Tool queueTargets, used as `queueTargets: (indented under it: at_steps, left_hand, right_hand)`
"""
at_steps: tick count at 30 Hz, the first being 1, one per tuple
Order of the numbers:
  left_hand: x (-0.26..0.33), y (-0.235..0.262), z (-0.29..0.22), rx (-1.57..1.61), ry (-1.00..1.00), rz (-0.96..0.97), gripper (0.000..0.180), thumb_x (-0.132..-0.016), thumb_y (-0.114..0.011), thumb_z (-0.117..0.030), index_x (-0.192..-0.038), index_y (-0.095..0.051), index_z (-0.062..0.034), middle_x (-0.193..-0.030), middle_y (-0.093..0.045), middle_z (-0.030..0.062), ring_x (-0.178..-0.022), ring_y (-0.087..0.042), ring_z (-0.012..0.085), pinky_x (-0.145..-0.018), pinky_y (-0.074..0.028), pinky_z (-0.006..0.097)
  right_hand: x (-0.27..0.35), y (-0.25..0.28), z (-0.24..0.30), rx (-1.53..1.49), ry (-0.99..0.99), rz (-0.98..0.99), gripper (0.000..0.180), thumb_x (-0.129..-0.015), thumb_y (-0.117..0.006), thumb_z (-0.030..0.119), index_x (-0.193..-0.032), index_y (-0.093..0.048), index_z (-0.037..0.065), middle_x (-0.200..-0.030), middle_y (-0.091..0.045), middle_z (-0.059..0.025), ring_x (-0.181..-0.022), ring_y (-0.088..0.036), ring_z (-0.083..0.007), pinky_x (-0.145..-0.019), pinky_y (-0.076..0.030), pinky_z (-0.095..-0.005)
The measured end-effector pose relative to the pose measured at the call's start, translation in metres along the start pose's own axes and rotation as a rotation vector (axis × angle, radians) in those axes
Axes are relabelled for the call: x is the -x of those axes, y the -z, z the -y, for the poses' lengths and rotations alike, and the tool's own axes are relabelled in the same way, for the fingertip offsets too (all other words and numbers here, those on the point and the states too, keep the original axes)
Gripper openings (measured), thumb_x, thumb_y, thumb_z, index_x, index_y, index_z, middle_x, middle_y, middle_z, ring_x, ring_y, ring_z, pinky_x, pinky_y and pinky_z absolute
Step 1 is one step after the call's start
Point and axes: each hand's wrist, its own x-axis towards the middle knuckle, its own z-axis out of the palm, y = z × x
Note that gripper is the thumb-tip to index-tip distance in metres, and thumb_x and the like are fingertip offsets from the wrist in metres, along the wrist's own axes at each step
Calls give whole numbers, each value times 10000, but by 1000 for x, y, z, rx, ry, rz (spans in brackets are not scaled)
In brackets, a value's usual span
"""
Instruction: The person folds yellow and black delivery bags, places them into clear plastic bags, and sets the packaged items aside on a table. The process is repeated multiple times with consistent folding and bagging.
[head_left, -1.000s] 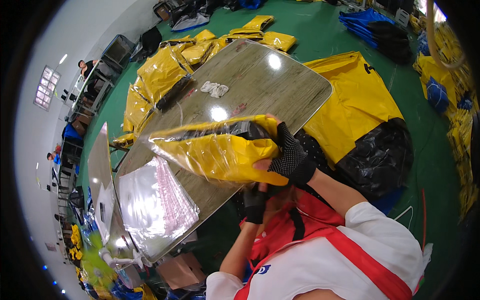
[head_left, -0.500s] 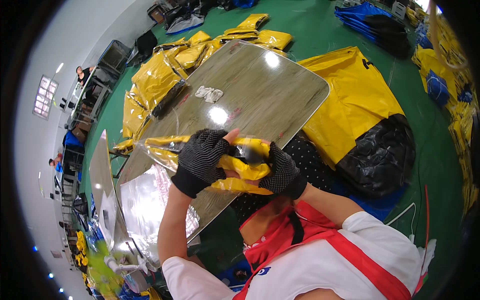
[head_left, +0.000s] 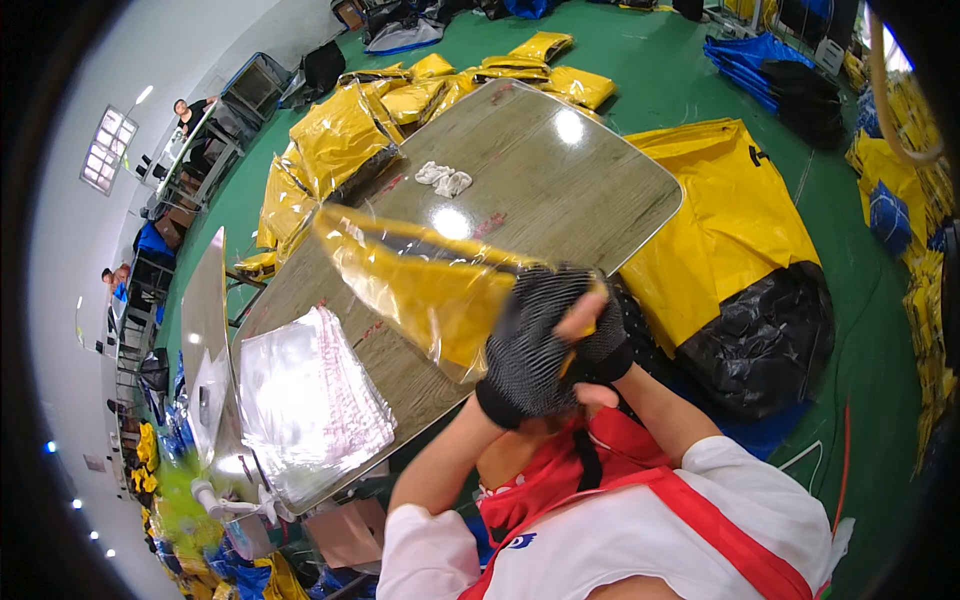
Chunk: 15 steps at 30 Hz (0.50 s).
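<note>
A folded yellow-and-black sheet in a clear plastic bag [head_left: 420,295] stretches leftward from my hands, tilted over the table. My left hand [head_left: 530,345], in a black dotted glove with bare fingertips, is closed at the bag's right end. My right hand [head_left: 608,345], gloved the same way, is pressed up beside it at that end. The left hand covers most of the right hand's fingers, and the bag's mouth is hidden between them. Below the bag, a stack of flat clear plastic bags [head_left: 310,390] lies on the wood-patterned table [head_left: 560,190].
A crumpled white scrap [head_left: 443,180] lies on the table. Packed yellow bundles [head_left: 340,140] are heaped beyond its far left edge. A large yellow-and-black sheet [head_left: 725,220] spreads to the right. Blue and black folded sheets [head_left: 770,80] lie on the green floor at the back right.
Both hands have come together, the left moving right toward the right hand. The bagged yellow sheet now extends out flat to the left, uncovering more of the clear bag stack.
</note>
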Motion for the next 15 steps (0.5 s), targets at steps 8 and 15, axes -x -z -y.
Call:
queueTargets:
  at_steps: [8,15]
  left_hand:
    - [128,-53,47,639,887,-790,525,-920,-564,-308,-1308,-405,7,-1270,-493,120,-1138,-485,230,-988,-376,357]
    - [141,-71,-22,585,832,403,476,-824,-674,-310,-1195,-544,-40,-1113,-595,162,-1027,-567,269,-859,-450,352]
  right_hand:
    - [-20,-14,7,-537,-121,-371,459,-885,-626,235,-1277,-466,59,-1222,-547,-68,-1059,-547,-182,-927,-448,-327]
    - [-38,-12,41,-568,107,-292,484,-811,-694,105,-1239,-472,55,-1160,-561,-57,-1055,-545,-177,-937,-435,-315]
